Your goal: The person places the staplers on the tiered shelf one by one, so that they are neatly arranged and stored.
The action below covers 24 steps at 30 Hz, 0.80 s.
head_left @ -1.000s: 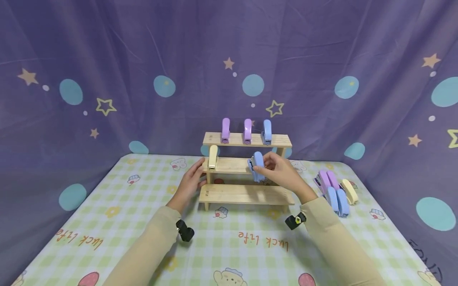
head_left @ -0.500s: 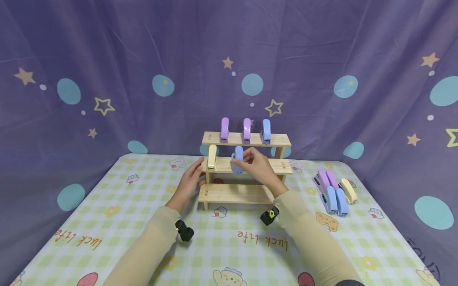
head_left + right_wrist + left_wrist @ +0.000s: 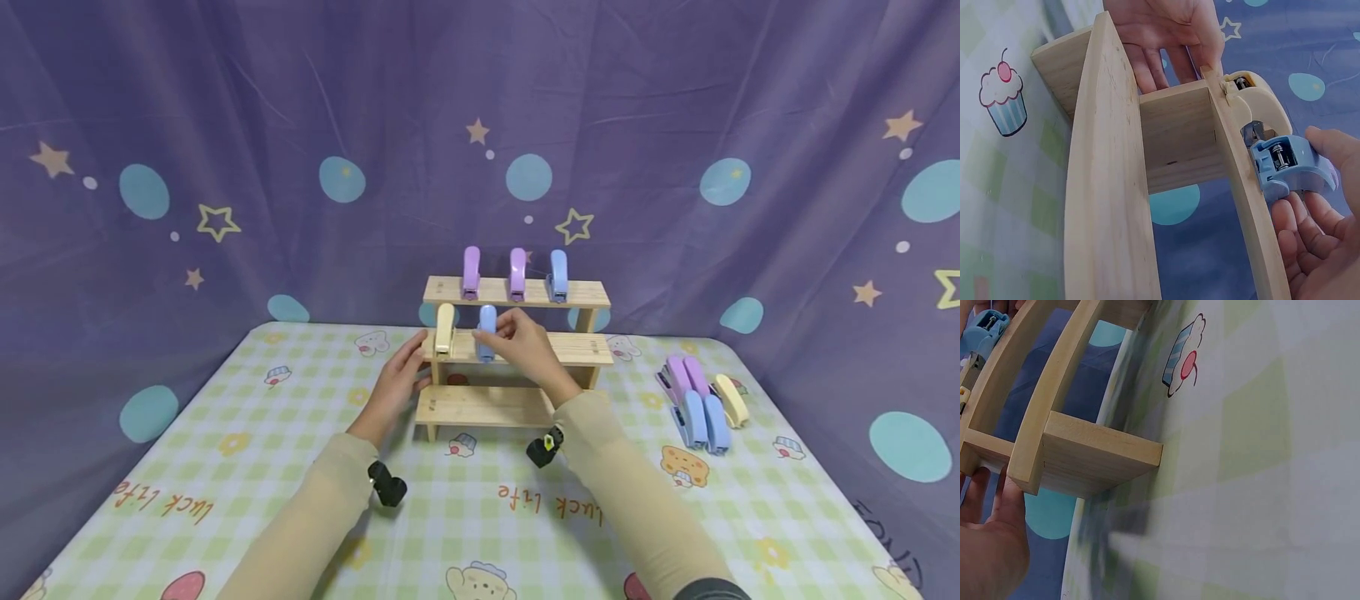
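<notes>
A three-tier wooden rack [image 3: 558, 348] stands on the table. My left hand [image 3: 393, 383] grips the left end of its middle board, fingers partly hidden behind the end. With thumb and fingertips, my right hand [image 3: 531, 348] pinches a blue stapler [image 3: 487, 321] upright at the middle board. In the right wrist view that blue stapler's base [image 3: 1266, 169] is right at the board, close beside a cream stapler [image 3: 1263, 106]. On the top board stand two purple staplers [image 3: 471, 271] and another blue stapler [image 3: 557, 275].
Several more staplers lie in a group on the table's right: purple staplers [image 3: 686, 379], blue staplers [image 3: 705, 421] and a cream stapler [image 3: 731, 402]. The checked tablecloth [image 3: 285, 467] ends at a purple curtain [image 3: 420, 108] behind the rack. The rack's lowest board [image 3: 487, 407] sits in front.
My right hand has carried the blue stapler left along the middle board, from its right half to beside the cream stapler. The left hand has stayed on the rack.
</notes>
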Each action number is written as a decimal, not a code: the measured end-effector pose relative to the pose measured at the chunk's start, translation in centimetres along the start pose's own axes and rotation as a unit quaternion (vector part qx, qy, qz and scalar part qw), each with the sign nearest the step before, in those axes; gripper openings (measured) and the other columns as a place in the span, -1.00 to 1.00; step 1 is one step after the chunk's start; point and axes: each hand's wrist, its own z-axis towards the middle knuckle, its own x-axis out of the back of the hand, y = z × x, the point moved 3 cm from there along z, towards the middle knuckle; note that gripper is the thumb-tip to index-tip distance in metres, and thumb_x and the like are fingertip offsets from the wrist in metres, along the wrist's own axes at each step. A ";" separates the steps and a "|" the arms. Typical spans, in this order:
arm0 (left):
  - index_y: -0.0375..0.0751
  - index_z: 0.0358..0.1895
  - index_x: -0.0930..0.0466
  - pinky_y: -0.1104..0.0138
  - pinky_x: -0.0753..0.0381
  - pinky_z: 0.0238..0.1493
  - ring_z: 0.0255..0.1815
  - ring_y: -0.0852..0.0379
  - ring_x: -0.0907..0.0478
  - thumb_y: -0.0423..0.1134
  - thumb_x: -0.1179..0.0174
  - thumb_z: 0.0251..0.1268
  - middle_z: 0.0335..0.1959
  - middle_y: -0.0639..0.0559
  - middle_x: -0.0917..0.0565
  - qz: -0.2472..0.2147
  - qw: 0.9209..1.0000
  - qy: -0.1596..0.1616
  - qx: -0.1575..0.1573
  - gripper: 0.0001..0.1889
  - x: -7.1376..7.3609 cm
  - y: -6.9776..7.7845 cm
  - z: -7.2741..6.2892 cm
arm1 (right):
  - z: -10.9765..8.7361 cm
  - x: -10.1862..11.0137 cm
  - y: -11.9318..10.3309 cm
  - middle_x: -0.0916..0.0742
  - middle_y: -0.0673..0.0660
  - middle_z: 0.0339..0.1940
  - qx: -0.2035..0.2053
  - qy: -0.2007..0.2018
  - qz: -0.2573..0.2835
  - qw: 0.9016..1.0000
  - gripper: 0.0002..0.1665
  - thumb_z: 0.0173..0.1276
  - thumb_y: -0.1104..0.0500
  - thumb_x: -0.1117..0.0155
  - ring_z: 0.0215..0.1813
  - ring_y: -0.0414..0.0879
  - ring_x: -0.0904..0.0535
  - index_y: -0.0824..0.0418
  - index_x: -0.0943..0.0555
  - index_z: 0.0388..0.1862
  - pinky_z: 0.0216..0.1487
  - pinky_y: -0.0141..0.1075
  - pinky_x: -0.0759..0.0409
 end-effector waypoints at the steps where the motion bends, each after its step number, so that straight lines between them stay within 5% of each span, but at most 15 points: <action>1: 0.00 0.60 -0.13 -0.07 -0.37 0.39 0.45 -0.18 -0.26 -0.13 0.16 0.69 0.54 -0.11 -0.23 0.001 1.000 0.002 -0.002 -0.48 0.1 -0.4 0.2 | 0.1 -0.1 0.0 -0.64 0.09 -0.25 -0.003 0.001 -0.001 1.000 -0.50 0.32 -0.17 -0.42 -0.29 -0.06 -0.54 0.17 -0.49 -0.09 -0.31 -0.25 -0.54; 24: 0.06 0.59 -0.16 0.04 -0.47 0.33 0.43 -0.13 -0.30 -0.07 0.15 0.68 0.52 -0.05 -0.27 0.014 1.000 0.008 -0.011 -0.49 0.1 -0.7 0.2 | 0.6 0.1 0.3 -0.65 0.08 -0.25 -0.019 0.011 -0.021 1.000 -0.39 0.30 -0.29 -0.37 -0.30 -0.06 -0.54 0.15 -0.50 0.00 -0.33 -0.24 -0.54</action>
